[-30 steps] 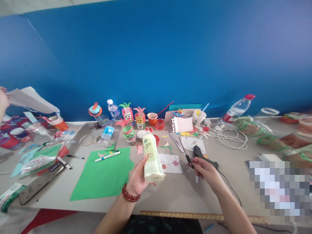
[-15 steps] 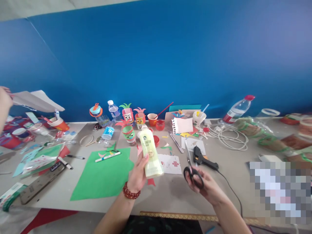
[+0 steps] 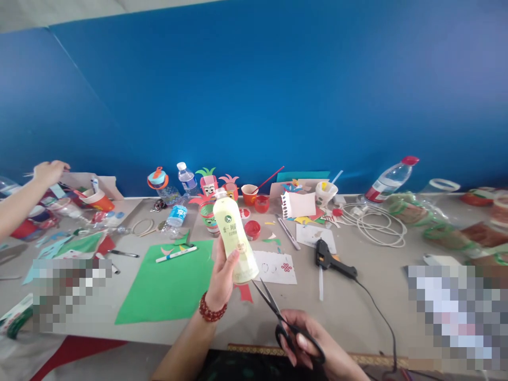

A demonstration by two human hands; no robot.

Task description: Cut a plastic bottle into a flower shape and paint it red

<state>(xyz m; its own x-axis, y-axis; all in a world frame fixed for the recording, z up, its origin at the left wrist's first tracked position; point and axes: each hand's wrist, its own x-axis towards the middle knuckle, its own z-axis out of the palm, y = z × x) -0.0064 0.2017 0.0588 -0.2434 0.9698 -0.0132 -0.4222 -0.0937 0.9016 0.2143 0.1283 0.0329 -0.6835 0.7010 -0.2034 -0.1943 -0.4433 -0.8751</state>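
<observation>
My left hand [image 3: 223, 278] is wrapped round a pale yellow-green plastic bottle [image 3: 235, 241], held tilted above the table with its neck up and to the left. In my right hand [image 3: 305, 333] is a pair of scissors [image 3: 273, 304] with black handles, fingers through the loops. The blades stand slightly apart, tips pointing up and left, close below the bottle's base. Behind the bottle lies a white paper [image 3: 273, 267] with a red knot pattern. A sheet of green paper [image 3: 159, 291] is left of my left hand, with a white marker [image 3: 175, 254] on it.
A black glue gun [image 3: 331, 259] with a trailing cord lies to the right. Decorated cups [image 3: 208, 185], bottles [image 3: 391, 181], paper scraps and a coiled white cable [image 3: 381, 225] line the back. Another person's hand [image 3: 50, 172] reaches in at left over cups.
The scissors have come down and left toward the bottle's base, and their blades have opened. The bottle has shifted slightly left and up. The other person's hand has moved right, the sheet lowered.
</observation>
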